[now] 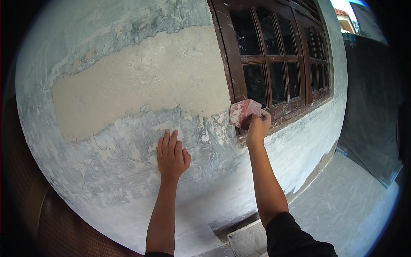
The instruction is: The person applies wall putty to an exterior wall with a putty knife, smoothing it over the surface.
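My left hand (pixel 172 155) lies flat on the plastered wall (pixel 128 162), fingers stretched out and holding nothing. A broad cream patch of plaster (pixel 145 77) covers the wall above it, with rough grey-white streaks below. My right hand (pixel 260 124) grips a small red plastering float (pixel 244 111), flat and angular in outline, its face smeared with whitish plaster. The float is at the lower left corner of the brown window frame (pixel 231 73), where the wall meets the wood. My fingers partly hide how it is held.
Dark-paned brown wooden shutters (pixel 276 51) fill the window to the upper right. A large dark panel (pixel 370 103) stands on the right, above a grey floor (pixel 338 201). A woven brown surface (pixel 68 227) lies at the lower left. A whitish block (pixel 248 240) sits low by the wall's foot.
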A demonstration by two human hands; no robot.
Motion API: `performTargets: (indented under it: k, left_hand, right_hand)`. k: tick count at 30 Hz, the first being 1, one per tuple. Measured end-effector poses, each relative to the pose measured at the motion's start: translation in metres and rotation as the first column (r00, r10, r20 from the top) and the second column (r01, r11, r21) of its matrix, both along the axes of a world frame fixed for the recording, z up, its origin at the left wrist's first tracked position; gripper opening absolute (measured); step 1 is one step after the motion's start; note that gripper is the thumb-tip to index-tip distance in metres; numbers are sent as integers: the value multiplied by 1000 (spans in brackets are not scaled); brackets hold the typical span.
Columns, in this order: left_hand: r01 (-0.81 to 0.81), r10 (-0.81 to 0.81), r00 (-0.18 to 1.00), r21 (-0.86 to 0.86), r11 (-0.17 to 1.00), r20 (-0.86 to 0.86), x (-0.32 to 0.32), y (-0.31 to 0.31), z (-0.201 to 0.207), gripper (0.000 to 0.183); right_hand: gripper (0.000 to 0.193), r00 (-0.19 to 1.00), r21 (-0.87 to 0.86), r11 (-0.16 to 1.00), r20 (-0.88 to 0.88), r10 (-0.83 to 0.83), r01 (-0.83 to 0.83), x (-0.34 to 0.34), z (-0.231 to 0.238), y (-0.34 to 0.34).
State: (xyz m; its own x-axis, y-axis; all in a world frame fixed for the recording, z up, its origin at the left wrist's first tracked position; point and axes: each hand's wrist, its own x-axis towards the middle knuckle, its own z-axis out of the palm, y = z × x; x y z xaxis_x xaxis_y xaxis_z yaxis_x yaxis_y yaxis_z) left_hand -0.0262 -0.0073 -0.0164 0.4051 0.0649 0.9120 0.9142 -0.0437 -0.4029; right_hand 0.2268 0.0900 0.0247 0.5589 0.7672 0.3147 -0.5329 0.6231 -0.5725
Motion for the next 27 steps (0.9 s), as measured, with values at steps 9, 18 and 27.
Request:
performTargets:
  k: [9,18,27]
  left_hand:
    - [-7,6,1000,17,1000,15,0,-3,1,23]
    - [2,-2,1000,-9,1000,6,0,-1,0,28]
    - [15,-15,1000,-8,1000,3,-1,0,0,29]
  right_hand:
    - [21,998,57,998,53,-34,31,0,-8,14]
    - [20,1000,49,999,12,-14,13,8,-5,10]
    - [20,990,50,993,86,-115,111,9,1,9]
